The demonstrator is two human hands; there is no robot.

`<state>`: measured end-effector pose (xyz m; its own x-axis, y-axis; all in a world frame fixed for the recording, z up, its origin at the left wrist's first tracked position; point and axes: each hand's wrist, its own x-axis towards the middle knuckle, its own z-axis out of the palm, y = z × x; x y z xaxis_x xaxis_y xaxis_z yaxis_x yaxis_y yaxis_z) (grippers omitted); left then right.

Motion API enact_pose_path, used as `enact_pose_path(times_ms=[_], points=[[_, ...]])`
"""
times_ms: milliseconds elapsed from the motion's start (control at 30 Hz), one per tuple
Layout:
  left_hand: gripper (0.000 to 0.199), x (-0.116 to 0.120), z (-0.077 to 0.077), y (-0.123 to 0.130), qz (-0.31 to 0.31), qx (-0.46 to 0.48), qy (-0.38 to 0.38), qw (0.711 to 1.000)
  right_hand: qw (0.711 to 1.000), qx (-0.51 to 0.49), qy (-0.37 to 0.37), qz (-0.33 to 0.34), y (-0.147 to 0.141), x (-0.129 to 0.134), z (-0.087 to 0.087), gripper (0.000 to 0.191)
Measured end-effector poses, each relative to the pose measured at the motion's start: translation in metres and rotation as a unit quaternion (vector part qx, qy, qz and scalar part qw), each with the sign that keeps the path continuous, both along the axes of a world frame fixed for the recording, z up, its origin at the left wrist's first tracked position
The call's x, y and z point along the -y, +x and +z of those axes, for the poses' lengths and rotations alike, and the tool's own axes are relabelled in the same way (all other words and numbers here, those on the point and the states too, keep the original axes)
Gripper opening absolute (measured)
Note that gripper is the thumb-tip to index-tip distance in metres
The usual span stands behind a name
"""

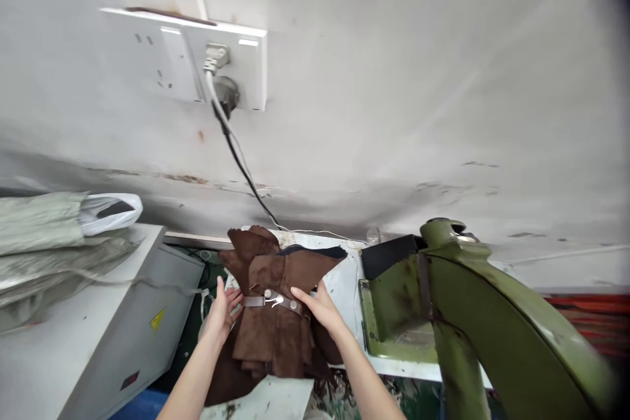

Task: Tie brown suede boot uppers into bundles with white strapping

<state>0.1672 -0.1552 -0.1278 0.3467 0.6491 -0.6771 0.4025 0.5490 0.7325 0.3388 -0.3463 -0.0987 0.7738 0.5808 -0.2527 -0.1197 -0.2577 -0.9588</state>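
Observation:
A stack of dark brown suede pieces (268, 344) lies on a pale worktop, bound around its middle by a narrow strap (254, 302) with round metal studs. The strap's fastening shows a small white mark. My left hand (224, 308) is at the stack's left side, fingers apart, the fingertips close to the strap's end. On the other side my right hand (322, 308) grips the stack's edge. Its thumb lies on top by the strap, and its other fingers are mostly hidden. Loose brown flaps stick out above and below the strap.
A green cast machine (477, 302) stands close on the right. At left is a grey cabinet (142, 315) with a cloth-like bundle (44, 230) on top. Cables (246, 174) run down from the wall socket (187, 65) behind the worktop (347, 289).

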Motion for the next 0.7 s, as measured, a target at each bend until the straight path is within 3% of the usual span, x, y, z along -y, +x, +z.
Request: enact_pose_path(times_ms=[233, 333, 433, 500, 600, 633, 700], points=[[0.019, -0.029, -0.006, 0.016, 0.089, -0.091, 0.101, 0.987, 0.999, 0.017, -0.03, -0.009, -0.008, -0.001, 0.005, 0.074], [0.021, -0.031, -0.001, 0.019, 0.119, -0.057, 0.117, 0.984, 0.998, 0.032, -0.043, -0.018, -0.011, -0.003, 0.004, 0.073], [0.018, -0.019, 0.01, 0.011, 0.145, 0.035, 0.099, 0.984, 0.999, 0.036, -0.034, -0.023, -0.012, -0.003, 0.002, 0.074], [0.018, -0.007, 0.026, 0.001, 0.154, 0.098, 0.088, 0.979, 0.999, 0.041, -0.027, -0.017, -0.01, -0.004, 0.0, 0.074], [0.018, 0.009, 0.064, -0.007, 0.151, 0.206, 0.111, 0.96, 0.998, 0.058, -0.008, -0.011, -0.009, -0.008, -0.004, 0.072], [0.021, 0.014, 0.079, -0.004, 0.119, 0.237, 0.134, 0.955, 0.998, 0.065, 0.001, -0.013, -0.01, -0.01, -0.005, 0.072], [0.03, 0.027, 0.109, 0.011, -0.024, 0.259, 0.208, 0.943, 0.997, 0.074, 0.017, -0.023, -0.014, -0.012, -0.003, 0.07]])
